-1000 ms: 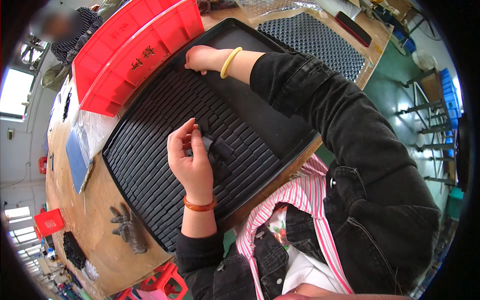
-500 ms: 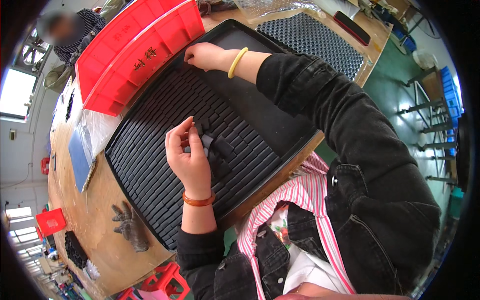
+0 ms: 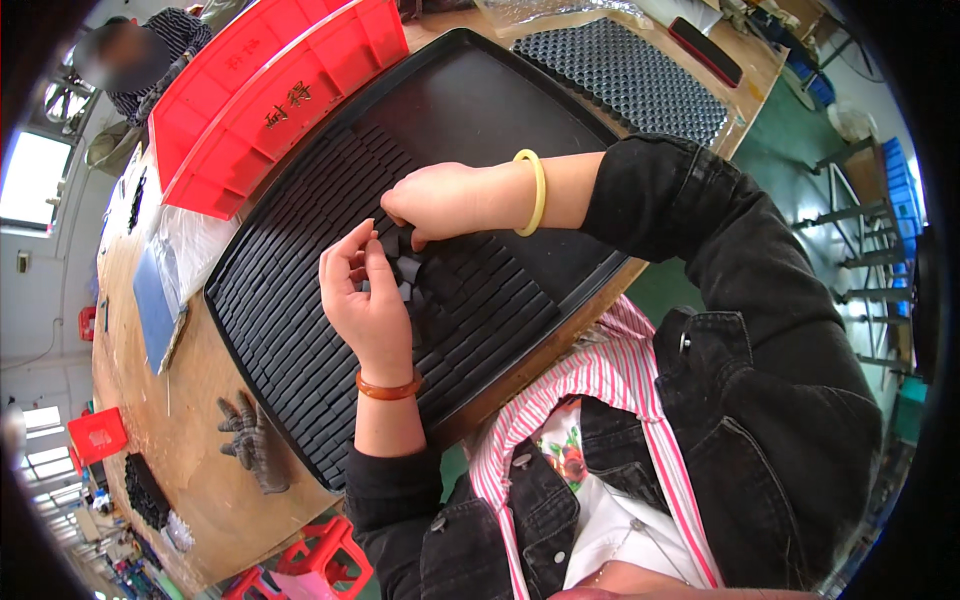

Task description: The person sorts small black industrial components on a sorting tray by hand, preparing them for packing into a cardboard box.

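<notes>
Standing nearby, I see a wooden bench [image 3: 175,480] carrying everything at hand. On it, slanted, a wide black tray [image 3: 490,95]. Rows of small black blocks [image 3: 300,270] lie packed along its 7-to-11 o'clock side and through the middle; bare floor from 12 round to 4.

Red bin [image 3: 285,105] at the tray's 11 o'clock, just beside the rim. At 1 o'clock, a clear sheet [image 3: 620,85] patterned with close-set round cells. Blue board [image 3: 155,315] at 9.

Hands, both over the blocks. Left hand [image 3: 368,305] comes up from 6 o'clock, brown bangle at the wrist; half open, fingers curled, thumb standing apart. Right hand [image 3: 440,205] reaches in from 3, yellow bangle; fingers bent and drawn together, tips pointing down. A few loose blocks [image 3: 408,268] sit at odd angles between the two, close by the left thumb. Cannot tell whether either hand has hold of one.

Dark glove [image 3: 252,442] at 7 o'clock, off the tray. Phone [image 3: 706,52] out at 2, past the clear sheet.
</notes>
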The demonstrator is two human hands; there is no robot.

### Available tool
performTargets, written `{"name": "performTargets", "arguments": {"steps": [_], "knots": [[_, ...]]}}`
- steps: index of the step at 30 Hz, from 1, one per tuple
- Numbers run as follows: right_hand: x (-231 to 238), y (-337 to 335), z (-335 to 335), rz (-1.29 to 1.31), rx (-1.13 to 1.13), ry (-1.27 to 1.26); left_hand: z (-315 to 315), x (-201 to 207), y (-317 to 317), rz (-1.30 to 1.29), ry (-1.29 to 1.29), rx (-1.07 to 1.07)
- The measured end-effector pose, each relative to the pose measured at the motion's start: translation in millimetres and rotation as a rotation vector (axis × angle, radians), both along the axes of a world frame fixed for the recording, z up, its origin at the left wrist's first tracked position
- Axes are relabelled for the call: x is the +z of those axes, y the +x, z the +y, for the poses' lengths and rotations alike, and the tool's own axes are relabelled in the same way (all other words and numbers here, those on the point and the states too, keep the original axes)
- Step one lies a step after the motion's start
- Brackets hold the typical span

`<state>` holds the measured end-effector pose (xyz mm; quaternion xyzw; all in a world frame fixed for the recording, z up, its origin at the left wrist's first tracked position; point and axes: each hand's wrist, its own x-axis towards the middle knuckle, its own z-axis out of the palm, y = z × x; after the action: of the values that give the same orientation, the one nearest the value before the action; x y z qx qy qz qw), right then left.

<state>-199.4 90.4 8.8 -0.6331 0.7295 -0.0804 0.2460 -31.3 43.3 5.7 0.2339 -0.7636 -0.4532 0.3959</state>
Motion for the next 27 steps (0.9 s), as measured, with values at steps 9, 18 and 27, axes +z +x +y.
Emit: {"name": "performTargets", "arguments": {"steps": [9,18,27], "knots": [[5,-18,19,-0.226,-0.169,-0.342,6,12,-1,-0.166,-0.244,-0.016],[37,-12,37,-0.782,-0.288,-0.024,0,6,2,-0.314,-0.613,-0.067],[22,-28,52,-1.633,-0.865,0.09,8,13,-1,-0.227,-0.245,-0.033]]}}
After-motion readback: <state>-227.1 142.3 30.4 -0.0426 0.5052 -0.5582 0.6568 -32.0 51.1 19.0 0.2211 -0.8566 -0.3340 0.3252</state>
